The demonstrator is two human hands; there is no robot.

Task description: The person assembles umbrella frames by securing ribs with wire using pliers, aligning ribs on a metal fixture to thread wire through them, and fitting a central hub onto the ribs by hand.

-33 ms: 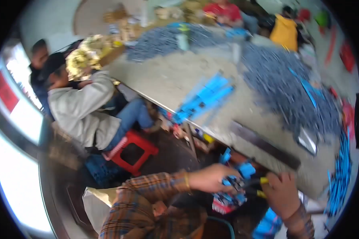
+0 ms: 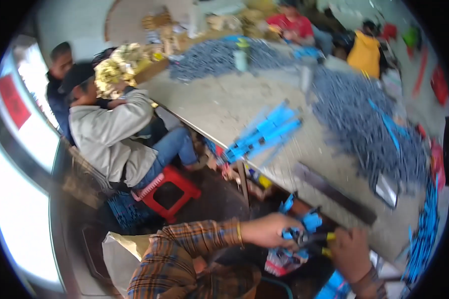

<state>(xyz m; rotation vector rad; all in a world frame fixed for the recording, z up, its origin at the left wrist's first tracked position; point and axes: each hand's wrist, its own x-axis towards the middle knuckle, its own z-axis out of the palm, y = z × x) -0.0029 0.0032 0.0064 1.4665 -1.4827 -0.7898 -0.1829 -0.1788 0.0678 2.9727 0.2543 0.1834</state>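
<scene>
My left hand (image 2: pixel 269 230) is closed around a small bunch of bright blue strips (image 2: pixel 312 221) with dark ends, just off the table's near edge. My right hand (image 2: pixel 351 251) grips a pair of pliers (image 2: pixel 329 236) with yellow and black handles. The dark jaws of the pliers point left, toward the strips at my left fingers; whether they touch is too blurred to tell. Below my hands lie more blue pieces (image 2: pixel 336 286) and a red-and-white packet (image 2: pixel 279 264).
On the grey table (image 2: pixel 224 94) are a blue strip bundle (image 2: pixel 264 133), a dark flat bar (image 2: pixel 334 192) and a large heap of grey-blue strips (image 2: pixel 356 114). Long blue strips (image 2: pixel 424 226) lie at right. A person in a pale jacket (image 2: pixel 110 129) sits left, beside a red stool (image 2: pixel 169 194).
The whole view has shifted a little, so the table and people appear slightly farther right and lower. Both hands keep their hold on the strips and the pliers.
</scene>
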